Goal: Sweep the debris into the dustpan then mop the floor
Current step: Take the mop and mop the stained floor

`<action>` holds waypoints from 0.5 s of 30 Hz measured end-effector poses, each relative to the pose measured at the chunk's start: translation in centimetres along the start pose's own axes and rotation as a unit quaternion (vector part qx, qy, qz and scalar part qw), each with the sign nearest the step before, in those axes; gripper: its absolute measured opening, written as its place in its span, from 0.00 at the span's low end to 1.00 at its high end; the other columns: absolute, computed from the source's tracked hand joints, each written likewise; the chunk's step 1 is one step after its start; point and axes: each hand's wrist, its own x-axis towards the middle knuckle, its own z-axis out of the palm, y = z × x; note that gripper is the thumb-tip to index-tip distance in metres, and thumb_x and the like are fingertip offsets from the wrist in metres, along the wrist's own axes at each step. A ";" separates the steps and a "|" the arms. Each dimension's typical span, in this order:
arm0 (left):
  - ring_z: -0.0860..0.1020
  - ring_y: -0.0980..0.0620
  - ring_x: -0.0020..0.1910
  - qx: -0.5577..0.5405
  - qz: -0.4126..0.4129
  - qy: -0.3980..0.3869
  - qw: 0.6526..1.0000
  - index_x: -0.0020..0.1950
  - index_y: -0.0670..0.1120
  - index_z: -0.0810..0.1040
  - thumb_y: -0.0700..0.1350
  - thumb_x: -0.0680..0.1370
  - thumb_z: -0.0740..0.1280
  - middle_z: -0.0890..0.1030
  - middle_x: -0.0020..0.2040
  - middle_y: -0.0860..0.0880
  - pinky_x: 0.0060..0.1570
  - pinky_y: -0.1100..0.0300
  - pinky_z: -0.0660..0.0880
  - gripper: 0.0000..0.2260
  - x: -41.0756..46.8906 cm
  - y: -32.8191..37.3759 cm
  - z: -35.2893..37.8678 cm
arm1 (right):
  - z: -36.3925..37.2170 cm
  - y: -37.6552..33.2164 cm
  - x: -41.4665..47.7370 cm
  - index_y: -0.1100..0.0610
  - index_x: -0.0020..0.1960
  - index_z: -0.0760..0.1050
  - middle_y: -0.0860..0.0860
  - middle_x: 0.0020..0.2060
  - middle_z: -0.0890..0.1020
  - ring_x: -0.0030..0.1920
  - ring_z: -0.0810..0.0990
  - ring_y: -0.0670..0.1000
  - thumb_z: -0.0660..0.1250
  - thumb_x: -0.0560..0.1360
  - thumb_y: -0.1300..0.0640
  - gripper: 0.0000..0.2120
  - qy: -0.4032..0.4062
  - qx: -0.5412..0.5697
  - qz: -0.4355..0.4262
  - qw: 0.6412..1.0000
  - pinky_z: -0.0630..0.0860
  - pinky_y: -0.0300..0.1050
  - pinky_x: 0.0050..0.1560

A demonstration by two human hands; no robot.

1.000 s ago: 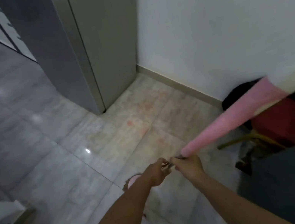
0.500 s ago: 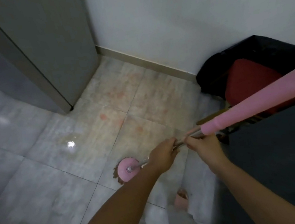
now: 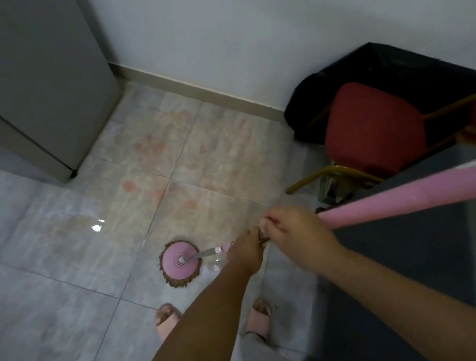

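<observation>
Underfoot on glossy marbled floor tiles (image 3: 57,273), two pink slippers (image 3: 167,319) are standing as the left hand (image 3: 246,249) and right hand (image 3: 295,229) are each clenching the slim metal shaft of one mop (image 3: 422,196); its round pink, brown-fringed mop head (image 3: 180,262) is resting flat, short of reddish stains (image 3: 180,145) and one red-cushioned chair (image 3: 369,126).

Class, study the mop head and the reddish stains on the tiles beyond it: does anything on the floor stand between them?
Nothing visible does: bare tile runs from the mop head to the stains. The red chair stands off to the right, the grey cabinet to the left.
</observation>
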 end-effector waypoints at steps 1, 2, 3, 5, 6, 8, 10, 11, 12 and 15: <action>0.75 0.45 0.62 0.023 -0.003 -0.010 1.000 0.51 0.40 0.73 0.44 0.83 0.55 0.75 0.61 0.44 0.63 0.51 0.71 0.10 -0.3 0.2 0.9 | -0.6 0.2 0.5 0.59 0.55 0.81 0.53 0.47 0.82 0.49 0.78 0.49 0.59 0.80 0.60 0.12 -0.037 -0.127 -0.043 0.990 0.68 0.36 0.47; 0.75 0.45 0.60 0.043 0.009 -0.018 0.999 0.52 0.41 0.72 0.45 0.83 0.56 0.75 0.60 0.44 0.59 0.51 0.73 0.10 -0.8 0.3 1.7 | -1.1 0.6 0.9 0.58 0.56 0.80 0.53 0.50 0.81 0.53 0.76 0.51 0.59 0.80 0.60 0.11 -0.083 -0.229 -0.047 0.969 0.69 0.40 0.51; 0.75 0.44 0.58 0.062 0.029 -0.021 0.997 0.56 0.42 0.72 0.47 0.82 0.57 0.75 0.59 0.45 0.56 0.51 0.74 0.10 -1.4 0.1 2.4 | -1.3 1.6 1.1 0.57 0.56 0.79 0.53 0.50 0.80 0.53 0.76 0.52 0.59 0.80 0.59 0.11 -0.127 -0.285 -0.008 0.950 0.71 0.43 0.51; 0.75 0.44 0.57 0.094 0.049 -0.032 0.994 0.61 0.45 0.70 0.47 0.81 0.58 0.74 0.59 0.46 0.53 0.50 0.75 0.11 -2.3 -0.1 3.2 | -1.6 3.8 0.4 0.59 0.57 0.78 0.54 0.46 0.79 0.45 0.77 0.53 0.57 0.81 0.57 0.13 -0.262 -0.306 0.135 0.906 0.73 0.44 0.46; 0.75 0.44 0.57 0.112 0.057 -0.042 0.991 0.62 0.45 0.70 0.47 0.81 0.58 0.74 0.59 0.45 0.53 0.50 0.75 0.11 -2.6 0.0 3.4 | -1.7 4.9 -0.1 0.61 0.57 0.77 0.56 0.43 0.78 0.41 0.77 0.54 0.54 0.82 0.55 0.15 -0.324 -0.261 0.194 0.888 0.73 0.43 0.42; 0.75 0.43 0.57 0.156 0.079 -0.070 0.982 0.62 0.44 0.70 0.47 0.81 0.59 0.74 0.59 0.44 0.54 0.49 0.74 0.11 -2.5 0.6 3.6 | -1.7 6.5 -1.2 0.62 0.51 0.75 0.58 0.34 0.77 0.30 0.74 0.53 0.52 0.82 0.53 0.17 -0.349 -0.142 0.274 0.885 0.72 0.40 0.32; 0.75 0.43 0.57 0.187 0.097 -0.091 0.973 0.63 0.44 0.69 0.46 0.81 0.59 0.74 0.59 0.43 0.53 0.49 0.73 0.12 -2.6 1.1 3.6 | -1.6 7.3 -2.1 0.60 0.46 0.74 0.56 0.30 0.75 0.26 0.71 0.51 0.54 0.81 0.51 0.16 -0.352 -0.120 0.261 0.891 0.68 0.38 0.27; 0.75 0.43 0.57 0.199 0.103 -0.089 0.970 0.63 0.45 0.69 0.46 0.81 0.59 0.74 0.59 0.43 0.53 0.50 0.73 0.12 -2.6 1.0 3.6 | -1.5 7.6 -2.4 0.60 0.45 0.74 0.54 0.29 0.74 0.26 0.71 0.51 0.55 0.81 0.51 0.16 -0.351 -0.120 0.246 0.895 0.67 0.38 0.26; 0.75 0.44 0.57 0.208 0.103 -0.084 0.969 0.63 0.45 0.69 0.45 0.81 0.59 0.74 0.59 0.43 0.52 0.51 0.73 0.11 -2.7 0.7 3.6 | -1.3 7.8 -2.5 0.60 0.46 0.75 0.54 0.29 0.74 0.26 0.71 0.50 0.56 0.81 0.50 0.16 -0.346 -0.114 0.235 0.901 0.67 0.38 0.26; 0.74 0.46 0.57 0.204 0.093 -0.059 0.973 0.62 0.46 0.71 0.44 0.81 0.59 0.75 0.59 0.45 0.51 0.54 0.72 0.10 -2.6 -0.7 3.2 | 0.1 8.1 -2.1 0.58 0.55 0.78 0.54 0.32 0.76 0.29 0.73 0.52 0.58 0.81 0.50 0.15 -0.327 -0.055 0.236 0.913 0.68 0.39 0.29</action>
